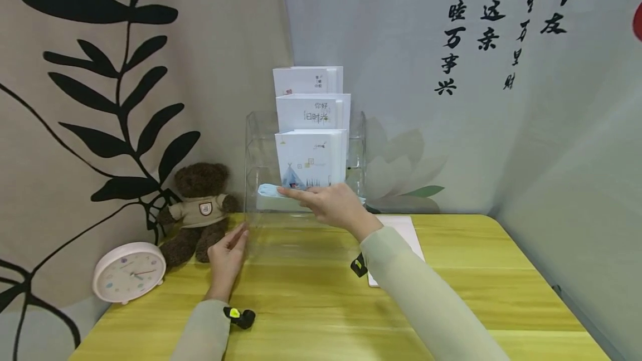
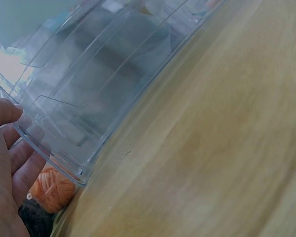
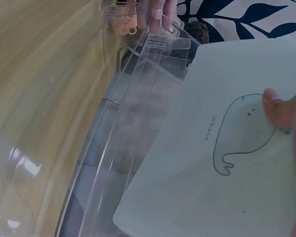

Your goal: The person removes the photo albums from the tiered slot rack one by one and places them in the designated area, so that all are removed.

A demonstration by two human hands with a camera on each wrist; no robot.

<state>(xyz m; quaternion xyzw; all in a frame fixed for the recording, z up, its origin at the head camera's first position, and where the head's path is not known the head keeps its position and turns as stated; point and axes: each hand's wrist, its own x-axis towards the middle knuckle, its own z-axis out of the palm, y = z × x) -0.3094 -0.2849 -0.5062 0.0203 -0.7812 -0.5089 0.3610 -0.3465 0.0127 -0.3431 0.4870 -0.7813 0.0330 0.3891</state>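
A pale notebook (image 3: 187,197) with a line-drawn whale and the word "Whale" is tilted at the front of a clear plastic rack (image 1: 253,183). My right hand (image 1: 333,205) holds it, with the thumb lying on the whale cover in the right wrist view; the other fingers are hidden there. In the head view only a light-blue strip of the notebook shows past the pointing index finger. At the rack's lower left corner my left hand (image 1: 228,258) grips the clear edge (image 2: 49,160), thumb on one side and fingers behind the panel.
Three stacks of white booklets (image 1: 311,155) stand in the rack's tiers. To the left are a brown teddy bear (image 1: 200,222) and a pink round clock (image 1: 129,272). Orange yarn (image 2: 54,190) lies behind the rack corner. A white pad (image 1: 401,230) lies right, partly under the right forearm.
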